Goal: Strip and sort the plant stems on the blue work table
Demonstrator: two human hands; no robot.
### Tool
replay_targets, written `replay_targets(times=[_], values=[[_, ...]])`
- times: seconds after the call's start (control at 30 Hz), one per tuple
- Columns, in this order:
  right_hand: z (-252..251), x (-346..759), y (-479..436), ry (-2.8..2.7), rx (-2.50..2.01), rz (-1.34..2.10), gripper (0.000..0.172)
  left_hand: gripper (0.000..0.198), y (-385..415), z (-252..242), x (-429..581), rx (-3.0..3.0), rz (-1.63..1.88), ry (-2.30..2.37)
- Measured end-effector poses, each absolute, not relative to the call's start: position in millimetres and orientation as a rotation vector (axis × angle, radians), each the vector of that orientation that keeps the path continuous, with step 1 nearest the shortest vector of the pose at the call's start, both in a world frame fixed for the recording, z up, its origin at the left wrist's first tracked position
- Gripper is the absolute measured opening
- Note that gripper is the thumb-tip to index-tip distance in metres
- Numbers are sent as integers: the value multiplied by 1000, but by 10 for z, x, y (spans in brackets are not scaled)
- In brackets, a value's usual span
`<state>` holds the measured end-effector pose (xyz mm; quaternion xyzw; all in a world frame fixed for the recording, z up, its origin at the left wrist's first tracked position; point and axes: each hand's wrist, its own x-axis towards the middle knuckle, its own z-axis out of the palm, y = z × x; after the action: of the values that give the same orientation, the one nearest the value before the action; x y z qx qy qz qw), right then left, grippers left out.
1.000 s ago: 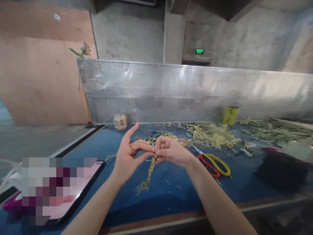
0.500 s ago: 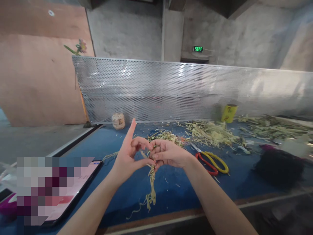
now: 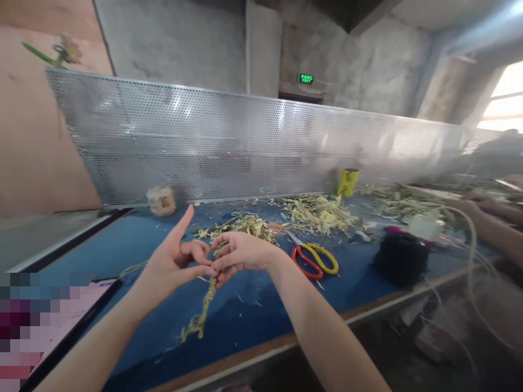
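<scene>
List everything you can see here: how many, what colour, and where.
Table: one, blue top, under the hands
Knotted strand: one, yellow-green, below the fingertips
Fibre piles: three, greenish, across the table's far side
Scissors: one, red and yellow handles, right of hands
Cylinder: one, yellow, near panel
Rough block: one, beige, far left
Bundle: one, black, right
Screen: one, pinkish, partly pixelated, near left
Perforated panel: one, silver, table's back
Flower: one, pinkish, panel's left end
Exit sign: one, green, wall
Another person's arms: blurred, count unclear, right edge
Left hand: one, bare, left of strand
Right hand: one, bare, pinching strand
</scene>
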<state>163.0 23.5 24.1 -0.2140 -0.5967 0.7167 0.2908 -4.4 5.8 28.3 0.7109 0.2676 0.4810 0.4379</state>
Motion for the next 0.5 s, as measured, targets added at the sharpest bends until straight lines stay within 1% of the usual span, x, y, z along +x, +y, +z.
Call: replay_targets(times=[0.1, 0.23, 0.37, 0.5], values=[[241, 1655, 292, -1536, -534, 1920, 51, 104, 59, 316, -25, 1738, 1246, 750], [255, 1688, 351, -1590, -542, 1873, 40, 102, 73, 366, -9, 1731, 1220, 967], [215, 1645, 366, -1604, -580, 1676, 35, 109, 102, 388, 2, 1678, 1137, 1141], [144, 1575, 322, -1520, -550, 1553, 27, 118, 123, 399, 40, 1514, 1160, 1282]])
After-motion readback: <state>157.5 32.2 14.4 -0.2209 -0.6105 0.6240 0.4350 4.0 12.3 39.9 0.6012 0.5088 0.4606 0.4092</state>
